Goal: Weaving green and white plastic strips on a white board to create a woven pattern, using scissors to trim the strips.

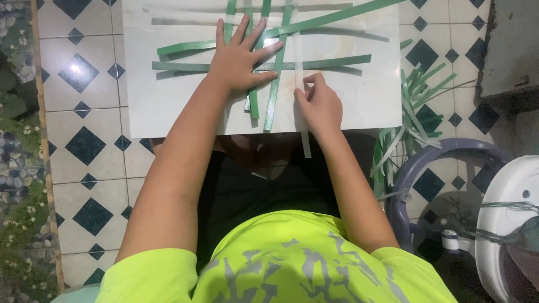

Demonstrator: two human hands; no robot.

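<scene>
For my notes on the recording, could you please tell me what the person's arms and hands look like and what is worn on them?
Both arms are bare from the short sleeves down. The sleeves belong to a bright neon yellow-green shirt with a grey print on the front. The left hand and the right hand wear no gloves, and no rings, watch or bracelets show on the wrists or fingers.

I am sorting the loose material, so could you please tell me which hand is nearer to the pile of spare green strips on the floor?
Right. The right hand rests on the white board's right half, toward the pile; the left hand lies flat farther left.
</scene>
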